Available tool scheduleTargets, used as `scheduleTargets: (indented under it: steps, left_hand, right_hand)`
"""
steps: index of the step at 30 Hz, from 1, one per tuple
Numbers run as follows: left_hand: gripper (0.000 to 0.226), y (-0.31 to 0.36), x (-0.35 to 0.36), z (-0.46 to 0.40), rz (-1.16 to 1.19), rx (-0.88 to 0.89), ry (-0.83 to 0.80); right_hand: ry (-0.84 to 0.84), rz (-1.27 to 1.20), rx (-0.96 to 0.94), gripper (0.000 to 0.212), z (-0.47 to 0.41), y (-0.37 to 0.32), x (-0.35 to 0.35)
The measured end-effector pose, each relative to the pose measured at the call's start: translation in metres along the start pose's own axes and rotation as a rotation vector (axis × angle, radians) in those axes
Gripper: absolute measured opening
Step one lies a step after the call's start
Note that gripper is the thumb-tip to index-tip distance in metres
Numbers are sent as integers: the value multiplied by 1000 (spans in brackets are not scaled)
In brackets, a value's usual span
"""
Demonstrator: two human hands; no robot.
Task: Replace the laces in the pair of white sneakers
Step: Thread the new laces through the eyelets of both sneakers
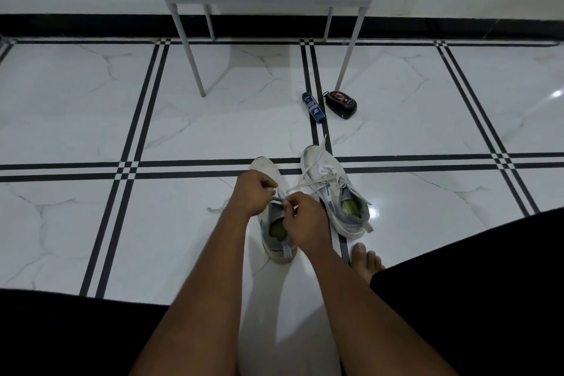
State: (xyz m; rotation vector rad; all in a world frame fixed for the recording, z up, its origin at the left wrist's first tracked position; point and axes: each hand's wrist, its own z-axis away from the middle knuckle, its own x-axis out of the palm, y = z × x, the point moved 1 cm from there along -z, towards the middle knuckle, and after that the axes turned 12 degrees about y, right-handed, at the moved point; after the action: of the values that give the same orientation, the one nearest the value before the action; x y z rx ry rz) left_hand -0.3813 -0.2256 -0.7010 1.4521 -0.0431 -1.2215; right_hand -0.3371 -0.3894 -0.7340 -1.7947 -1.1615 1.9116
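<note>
Lacing work at the near sneaker

Both hands, the left hand (pixel 251 191) and right hand (pixel 300 217), pinch the white lace (pixel 278 200) over the left sneaker (pixel 276 241) on the floor (pixel 91 131); the right sneaker (pixel 332 192) beside it is loosely laced. Early stage, I judge. Two sneakers, one bottle (pixel 313 107), one black case (pixel 341 104).

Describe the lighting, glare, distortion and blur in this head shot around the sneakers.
Head view: dim, even light; bright glare patches on the floor beside the right sneaker and at the far right edge; wide-angle bending bows the tile lines and wall base; soft shadow under the arms; left hand and right hand, pinching the lace on the left sneaker, look slightly soft.
</note>
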Motion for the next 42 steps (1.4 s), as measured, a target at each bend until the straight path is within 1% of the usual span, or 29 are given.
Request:
scheduleTargets:
  steps: [3,6,8,10,13,17,19,23,25,27,31,33,34,36,38,42]
  left_hand:
    - [19,1,13,10,-127,81,64]
    - [20,-4,22,20,-215,121,62]
    - [20,-8,26,25,-211,119,49]
    - [20,-10,29,29,-178,127,71]
    - [19,-10,33,31,-155,137,121]
    - [13,-13,31,33,-61,118,206]
    - [12,-14,31,33,-46,100,210]
    - [9,-12,32,34,-93,89,212]
    - [12,-10,30,33,-84,88,205]
    - [14,-8,27,30,-99,76,144]
    - [16,-3,24,20,-185,88,-82]
    - [15,-2,22,16,-188,86,-123]
    - [14,-3,22,14,-150,72,-101]
    - [12,-7,19,14,-38,14,4]
    - [12,-11,16,17,12,-22,95]
    - [18,-15,19,20,48,-7,137]
  right_hand:
    - [-46,-99,185,11,-10,2,-4]
    - [-71,-146,311,12,-18,8,-4]
    - [-74,-162,372,11,-21,11,-2]
    - [-72,-167,396,13,-21,13,0]
    - [-67,-162,402,16,-21,14,2]
    - [-63,-186,394,18,-21,15,2]
    - [-68,-200,402,17,-21,15,3]
    - [-72,-200,384,14,-22,15,3]
    - [-66,-198,381,13,-22,15,3]
    - [-53,-185,383,13,-22,15,4]
    - [-47,-166,383,15,-21,15,4]
    - [-48,-165,382,15,-20,15,4]
    - [-48,-170,386,15,-20,15,3]
    - [-38,-187,390,14,-20,15,2]
    - [-31,-188,387,13,-20,13,2]
    - [-26,-187,381,14,-20,12,1]
